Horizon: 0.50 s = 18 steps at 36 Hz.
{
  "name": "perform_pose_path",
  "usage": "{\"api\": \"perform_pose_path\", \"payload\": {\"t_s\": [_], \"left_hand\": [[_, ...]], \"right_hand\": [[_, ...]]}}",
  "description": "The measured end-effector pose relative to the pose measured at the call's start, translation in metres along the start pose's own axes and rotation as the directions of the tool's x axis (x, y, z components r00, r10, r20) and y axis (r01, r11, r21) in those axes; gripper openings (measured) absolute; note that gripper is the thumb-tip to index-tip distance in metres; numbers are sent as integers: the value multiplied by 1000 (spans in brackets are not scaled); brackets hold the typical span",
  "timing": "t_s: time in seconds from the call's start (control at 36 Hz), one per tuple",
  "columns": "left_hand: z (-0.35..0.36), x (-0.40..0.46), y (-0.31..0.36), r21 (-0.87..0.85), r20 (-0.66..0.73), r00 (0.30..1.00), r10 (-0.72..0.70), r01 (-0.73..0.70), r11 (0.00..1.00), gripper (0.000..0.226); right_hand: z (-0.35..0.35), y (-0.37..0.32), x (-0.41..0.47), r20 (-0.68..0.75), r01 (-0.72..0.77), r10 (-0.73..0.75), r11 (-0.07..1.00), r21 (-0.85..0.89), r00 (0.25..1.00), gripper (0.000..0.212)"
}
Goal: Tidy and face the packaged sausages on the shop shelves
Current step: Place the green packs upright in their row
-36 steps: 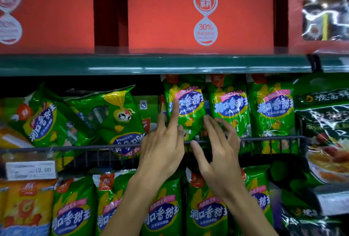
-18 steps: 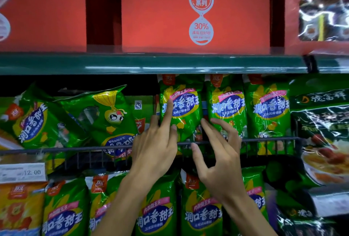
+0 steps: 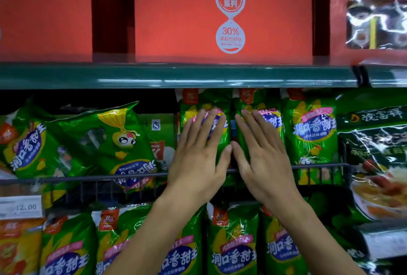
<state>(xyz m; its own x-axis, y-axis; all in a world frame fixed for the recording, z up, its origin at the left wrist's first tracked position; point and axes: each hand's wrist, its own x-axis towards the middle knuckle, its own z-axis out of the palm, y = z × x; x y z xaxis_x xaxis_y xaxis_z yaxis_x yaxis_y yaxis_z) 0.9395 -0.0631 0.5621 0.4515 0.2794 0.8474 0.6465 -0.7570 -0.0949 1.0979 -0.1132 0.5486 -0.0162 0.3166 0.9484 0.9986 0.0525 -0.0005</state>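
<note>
Green sausage packs stand upright behind a wire rail (image 3: 88,178) on the middle shelf. My left hand (image 3: 198,153) lies flat, fingers apart, on the front of one upright pack (image 3: 189,107). My right hand (image 3: 262,155) lies flat on the pack beside it (image 3: 248,103). A third upright pack (image 3: 312,133) stands to their right. At the left, one pack (image 3: 116,140) lies tilted and upside down, and another (image 3: 28,147) leans askew. Both hands hold nothing.
A green shelf edge (image 3: 176,76) runs above, with red cartons (image 3: 222,17) on it. Dark green packs (image 3: 374,155) stand at the right. A lower row of green packs (image 3: 233,244) hangs below the rail. A price tag (image 3: 22,207) reads 12.00 at the left.
Both hands have moved up from the rail and flattened onto the fronts of the two upright packs. The view has shifted slightly to the right.
</note>
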Motion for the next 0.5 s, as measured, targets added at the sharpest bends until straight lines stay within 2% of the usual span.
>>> {"api": "perform_pose_path", "payload": {"t_s": [0.19, 0.42, 0.5], "left_hand": [[1, 27, -11, 28, 19, 999, 38, -38, 999, 60], [-20, 23, -16, -69, 123, 987, 102, -94, 993, 62], [-29, 17, -17, -35, 163, 983, 84, -80, 996, 63]], "right_hand": [[5, 3, 12, -37, -21, 19, 998, -55, 999, 57], [-2, 3, 18, 13, -97, 99, 989, -114, 995, 62], [-3, 3, 19, 15, -115, 118, 986, -118, 993, 63]]}}
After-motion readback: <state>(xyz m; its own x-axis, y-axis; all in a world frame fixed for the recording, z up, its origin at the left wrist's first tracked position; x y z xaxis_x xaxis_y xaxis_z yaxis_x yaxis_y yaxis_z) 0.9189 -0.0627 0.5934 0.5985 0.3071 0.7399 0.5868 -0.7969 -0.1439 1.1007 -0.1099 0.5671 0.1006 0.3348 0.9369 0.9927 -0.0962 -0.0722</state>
